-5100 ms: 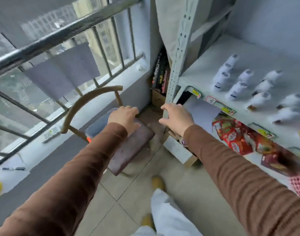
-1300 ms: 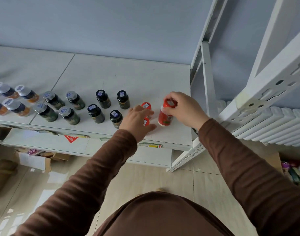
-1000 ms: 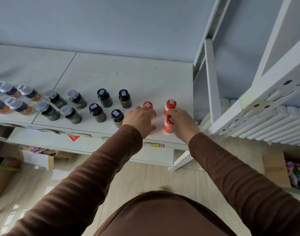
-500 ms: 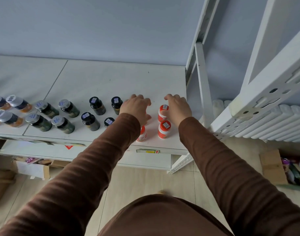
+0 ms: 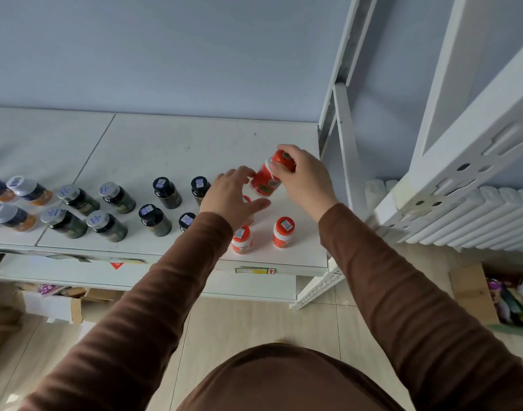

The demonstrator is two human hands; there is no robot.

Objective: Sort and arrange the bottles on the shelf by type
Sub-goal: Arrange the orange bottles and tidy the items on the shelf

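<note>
My right hand [image 5: 306, 179] grips a red-capped bottle [image 5: 267, 179] by its cap, tilted and lifted off the white shelf [image 5: 171, 143]. My left hand [image 5: 232, 197] hovers with spread fingers just left of it, over another red-capped bottle [image 5: 246, 200] that is mostly hidden. Two more red-capped bottles [image 5: 241, 240] [image 5: 283, 232] stand near the shelf's front edge. To the left stand black-capped dark bottles [image 5: 166, 189], then silver-capped dark bottles [image 5: 79, 200], then silver-capped orange bottles [image 5: 28, 189] at the far left.
The shelf's white upright post [image 5: 343, 137] rises just right of my right hand. A white radiator [image 5: 462, 215] lies further right. Cardboard boxes [image 5: 61, 304] sit on the floor under the shelf. A box of packets [image 5: 509, 298] sits at the lower right.
My right hand has picked a red-capped bottle up off the shelf and raised it toward the back. My left hand has drawn back and spread its fingers.
</note>
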